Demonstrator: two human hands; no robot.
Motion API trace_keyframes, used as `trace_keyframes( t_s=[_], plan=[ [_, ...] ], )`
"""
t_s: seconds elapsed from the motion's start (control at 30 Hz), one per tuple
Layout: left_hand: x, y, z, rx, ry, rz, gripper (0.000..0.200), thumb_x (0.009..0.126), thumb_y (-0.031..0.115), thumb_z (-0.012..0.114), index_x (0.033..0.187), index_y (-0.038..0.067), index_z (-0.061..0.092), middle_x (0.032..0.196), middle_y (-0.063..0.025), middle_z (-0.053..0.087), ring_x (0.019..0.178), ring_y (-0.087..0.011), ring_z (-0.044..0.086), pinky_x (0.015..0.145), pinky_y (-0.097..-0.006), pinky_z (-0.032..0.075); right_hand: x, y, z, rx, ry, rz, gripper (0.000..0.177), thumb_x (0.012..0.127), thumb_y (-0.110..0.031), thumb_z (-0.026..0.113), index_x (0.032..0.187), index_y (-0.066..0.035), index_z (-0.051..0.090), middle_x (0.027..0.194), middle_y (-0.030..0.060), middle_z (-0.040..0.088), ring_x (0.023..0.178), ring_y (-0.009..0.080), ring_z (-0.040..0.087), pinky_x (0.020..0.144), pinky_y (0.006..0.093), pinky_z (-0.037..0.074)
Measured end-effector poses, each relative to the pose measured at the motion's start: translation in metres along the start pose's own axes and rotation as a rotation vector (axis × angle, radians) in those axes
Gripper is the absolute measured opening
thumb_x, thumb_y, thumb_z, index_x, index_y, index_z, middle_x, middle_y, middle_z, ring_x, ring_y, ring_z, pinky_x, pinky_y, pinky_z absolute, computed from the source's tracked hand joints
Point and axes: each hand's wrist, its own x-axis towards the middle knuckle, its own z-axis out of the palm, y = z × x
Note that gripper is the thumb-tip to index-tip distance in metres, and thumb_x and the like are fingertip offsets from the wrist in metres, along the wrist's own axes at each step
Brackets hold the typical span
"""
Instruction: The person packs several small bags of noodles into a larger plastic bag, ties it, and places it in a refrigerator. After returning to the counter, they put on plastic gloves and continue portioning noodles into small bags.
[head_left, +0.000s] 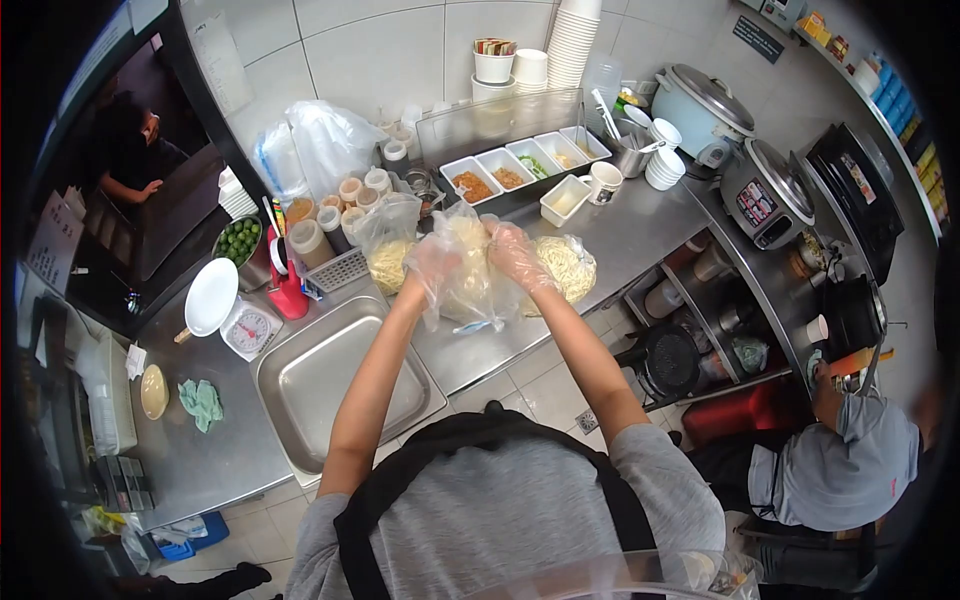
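A clear plastic bag of pale noodles [468,262] is between my hands at the edge of the steel counter. My left hand [436,262], in a clear plastic glove, is closed on the bag's left side. On its upper right side, my gloved right hand [516,256] grips the plastic, with the fingertips partly hidden. Another bag of noodles [388,262] stands just left of my left hand. Under and beside my right wrist lies a third noodle bag [572,270].
Behind the bags are white topping trays [470,187] and a small white tub [566,200]. A steel pan [330,370] lies front left, near a scale [250,330] and squeeze bottles [308,240]. Rice cookers [765,195] stand right; a co-worker [840,460] is at lower right.
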Motion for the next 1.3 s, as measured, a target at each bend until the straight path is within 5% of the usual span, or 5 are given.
trace_keyframes(
  t_s=[0.2, 0.37, 0.8, 1.07, 1.3],
  plan=[
    [0.011, -0.001, 0.007, -0.748, -0.06, -0.265, 0.025, 0.086, 0.025, 0.059, 0.068, 0.01, 0.05, 0.057, 0.0024, 0.042, 0.046, -0.0095, 0.04, 0.042, -0.0234, 0.034, 0.031, 0.033, 0.024, 0.107, 0.18, -0.1, 0.021, 0.077, -0.01, 0.051, 0.092, -0.005, 0.064, 0.095, 0.0216, 0.061, 0.095, 0.0363, 0.058, 0.083, 0.0436, 0.045],
    [-0.001, 0.003, -0.01, -0.548, -0.343, -0.383, 0.025, 0.089, 0.029, 0.056, 0.072, 0.013, 0.048, 0.056, 0.0061, 0.038, 0.043, -0.0063, 0.034, 0.04, -0.0211, 0.03, 0.053, 0.036, 0.024, 0.087, 0.035, 0.062, 0.021, 0.077, -0.017, 0.054, 0.084, -0.002, 0.066, 0.093, 0.0213, 0.063, 0.094, 0.035, 0.059, 0.084, 0.041, 0.046],
    [-0.036, 0.01, -0.008, -0.415, -0.072, -0.411, 0.021, 0.085, 0.023, 0.065, 0.078, 0.013, 0.048, 0.055, 0.0076, 0.033, 0.043, -0.0043, 0.03, 0.039, -0.0196, 0.025, 0.11, 0.081, 0.078, -0.161, 0.038, 0.088, 0.023, 0.081, -0.023, 0.049, 0.083, -0.014, 0.071, 0.089, 0.0073, 0.067, 0.086, 0.0212, 0.064, 0.071, 0.0348, 0.05],
    [-0.049, 0.02, -0.001, -0.268, -0.263, -0.18, 0.03, 0.089, 0.037, 0.055, 0.069, 0.016, 0.05, 0.057, 0.0072, 0.036, 0.048, -0.0044, 0.032, 0.043, -0.0221, 0.023, 0.108, 0.072, 0.077, 1.013, 0.073, 0.517, 0.016, 0.075, -0.004, 0.057, 0.081, -0.007, 0.07, 0.086, 0.0085, 0.068, 0.08, 0.0201, 0.064, 0.07, 0.0293, 0.05],
    [-0.054, 0.007, 0.006, -0.041, -0.209, -0.061, 0.031, 0.087, 0.04, 0.056, 0.077, 0.011, 0.056, 0.065, 0.0048, 0.048, 0.054, -0.0068, 0.042, 0.047, -0.0251, 0.031, 0.099, 0.064, 0.073, 1.089, -0.043, 0.684, 0.02, 0.079, 0.001, 0.049, 0.083, -0.001, 0.069, 0.085, 0.0099, 0.067, 0.076, 0.0183, 0.061, 0.069, 0.0296, 0.049]
  ],
)
